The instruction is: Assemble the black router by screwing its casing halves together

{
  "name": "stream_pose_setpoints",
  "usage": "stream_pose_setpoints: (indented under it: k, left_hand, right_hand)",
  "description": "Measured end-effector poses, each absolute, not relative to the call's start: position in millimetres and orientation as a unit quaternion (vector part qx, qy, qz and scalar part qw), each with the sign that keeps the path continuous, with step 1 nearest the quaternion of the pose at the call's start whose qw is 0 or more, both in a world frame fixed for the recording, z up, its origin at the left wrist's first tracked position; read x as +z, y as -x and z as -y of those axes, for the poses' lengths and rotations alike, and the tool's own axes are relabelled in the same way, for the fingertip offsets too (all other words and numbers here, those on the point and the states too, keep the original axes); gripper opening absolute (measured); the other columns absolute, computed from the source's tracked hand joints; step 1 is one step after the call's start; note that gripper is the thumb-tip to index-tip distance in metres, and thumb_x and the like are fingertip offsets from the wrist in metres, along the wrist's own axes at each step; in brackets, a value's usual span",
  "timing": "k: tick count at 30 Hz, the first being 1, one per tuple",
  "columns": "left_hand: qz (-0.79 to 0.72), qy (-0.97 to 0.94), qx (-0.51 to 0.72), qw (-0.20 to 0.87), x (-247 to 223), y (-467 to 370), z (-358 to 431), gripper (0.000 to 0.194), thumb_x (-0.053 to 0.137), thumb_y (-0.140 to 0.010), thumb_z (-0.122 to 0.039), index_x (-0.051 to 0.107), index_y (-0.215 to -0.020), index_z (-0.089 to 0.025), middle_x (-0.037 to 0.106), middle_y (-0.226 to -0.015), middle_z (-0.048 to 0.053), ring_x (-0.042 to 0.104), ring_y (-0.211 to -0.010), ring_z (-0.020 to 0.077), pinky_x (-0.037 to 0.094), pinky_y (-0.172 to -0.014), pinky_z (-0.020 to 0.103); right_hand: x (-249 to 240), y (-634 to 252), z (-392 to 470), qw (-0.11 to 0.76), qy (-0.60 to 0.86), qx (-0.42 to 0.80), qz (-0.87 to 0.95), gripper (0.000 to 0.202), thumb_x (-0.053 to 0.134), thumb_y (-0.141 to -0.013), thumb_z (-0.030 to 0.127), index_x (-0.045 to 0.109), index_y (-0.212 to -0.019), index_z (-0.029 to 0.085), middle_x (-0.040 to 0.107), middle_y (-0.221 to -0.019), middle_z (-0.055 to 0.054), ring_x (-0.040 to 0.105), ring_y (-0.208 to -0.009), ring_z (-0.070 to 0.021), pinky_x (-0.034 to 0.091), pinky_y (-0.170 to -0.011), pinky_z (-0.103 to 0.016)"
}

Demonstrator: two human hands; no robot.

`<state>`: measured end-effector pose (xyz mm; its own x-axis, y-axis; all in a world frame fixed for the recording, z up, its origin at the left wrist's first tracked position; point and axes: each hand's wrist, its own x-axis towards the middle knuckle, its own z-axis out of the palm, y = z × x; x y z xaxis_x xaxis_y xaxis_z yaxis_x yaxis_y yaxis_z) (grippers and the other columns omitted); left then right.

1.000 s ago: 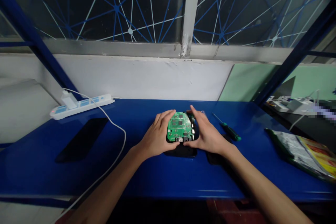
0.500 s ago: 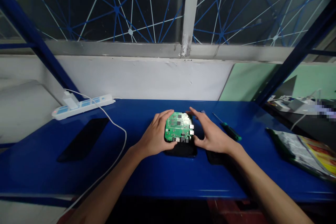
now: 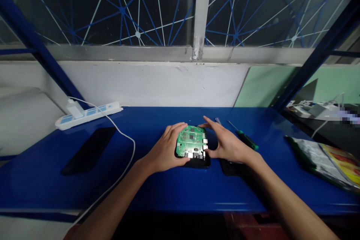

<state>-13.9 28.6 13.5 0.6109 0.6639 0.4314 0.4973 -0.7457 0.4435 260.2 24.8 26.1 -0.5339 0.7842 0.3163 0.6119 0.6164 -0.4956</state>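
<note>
While both hands are framing the green circuit board (image 3: 191,140), it is sitting over a black casing (image 3: 198,164), roughly midway between the front and back edges of the blue worktop (image 3: 168,195). Whether the board is seated in the casing or tilting above it, the view is not making clear.

The left hand (image 3: 165,148) is clasping the board's left side, its fingers bending over the far corner and its thumb lying along the near edge by the connectors. The right hand (image 3: 226,144) is spanning the right side with thumb and fingers apart, the thumb tip close to the metal ports; I cannot tell whether it is bearing any weight.

Good handling here is probably depending on the rim: fingertips should be pressing only on bare edges, keeping off the chips, and the thumbs should be sparing the connectors. Even pressure from both sides is likely keeping the board level, whereas a one-sided push could be bending it or scraping its ports against the casing.

Towards the back right corner, a green-handled screwdriver (image 3: 247,140) is lying just beyond the right hand. A black object (image 3: 230,168) is resting partly under the right wrist, nearer the front edge.
</note>
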Motion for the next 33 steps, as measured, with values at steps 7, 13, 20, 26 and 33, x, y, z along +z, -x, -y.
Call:
stream_pose_setpoints:
  k: [7, 13, 20, 26, 33]
  left_hand:
    - [-0.372, -0.871, 0.256, 0.192, 15.2, 18.8, -23.1, 0.113, 0.085, -0.070, -0.049, 0.012, -0.154, -0.029, 0.035, -0.151, 0.018, 0.039, -0.137, 0.0440, 0.041, -0.106, 0.066]
    - [-0.384, -0.873, 0.216, 0.211, 10.9, 21.7, -23.0, 0.132, 0.091, -0.055, -0.058, 0.010, -0.156, -0.028, 0.036, -0.149, 0.021, 0.040, -0.135, 0.0488, 0.041, -0.103, 0.069]
    - [-0.388, -0.873, 0.222, 0.194, 10.3, 21.5, -22.6, 0.121, 0.088, -0.058, -0.050, 0.019, -0.155, -0.028, 0.046, -0.140, 0.017, 0.049, -0.125, 0.0448, 0.047, -0.096, 0.063]
    - [-0.392, -0.870, 0.247, 0.170, 8.4, 17.8, -23.0, 0.116, 0.087, -0.055, -0.053, 0.029, -0.152, -0.023, 0.049, -0.135, 0.017, 0.047, -0.122, 0.0455, 0.046, -0.096, 0.066]
    - [-0.404, -0.872, 0.203, 0.187, 7.8, 17.3, -25.7, 0.112, 0.083, -0.057, -0.057, 0.034, -0.150, -0.020, 0.046, -0.135, 0.017, 0.043, -0.123, 0.0467, 0.045, -0.097, 0.068]
  right_hand:
    - [26.4, -258.6, -22.3, 0.261, 0.413, 0.192, 0.851, 0.103, 0.074, -0.069, 0.021, 0.022, -0.157, 0.020, 0.056, -0.144, -0.015, 0.052, -0.133, -0.0347, 0.040, -0.113, -0.056]
    - [28.3, -257.6, -19.9, 0.258, 0.407, 0.201, 0.853, 0.099, 0.075, -0.067, 0.020, 0.029, -0.154, 0.020, 0.058, -0.142, -0.015, 0.054, -0.132, -0.0358, 0.042, -0.111, -0.057]
    - [29.4, -257.6, -18.1, 0.247, 0.404, 0.201, 0.858, 0.098, 0.074, -0.067, 0.021, 0.029, -0.154, 0.020, 0.058, -0.142, -0.015, 0.054, -0.131, -0.0351, 0.044, -0.110, -0.056]
    - [29.9, -259.6, -19.5, 0.245, 0.401, 0.200, 0.860, 0.096, 0.075, -0.067, 0.021, 0.031, -0.153, 0.021, 0.060, -0.140, -0.014, 0.055, -0.130, -0.0356, 0.045, -0.108, -0.056]
    - [32.6, -260.8, -18.7, 0.241, 0.406, 0.241, 0.848, 0.087, 0.076, -0.070, 0.021, 0.037, -0.148, 0.023, 0.061, -0.139, -0.012, 0.060, -0.125, -0.0312, 0.049, -0.106, -0.050]
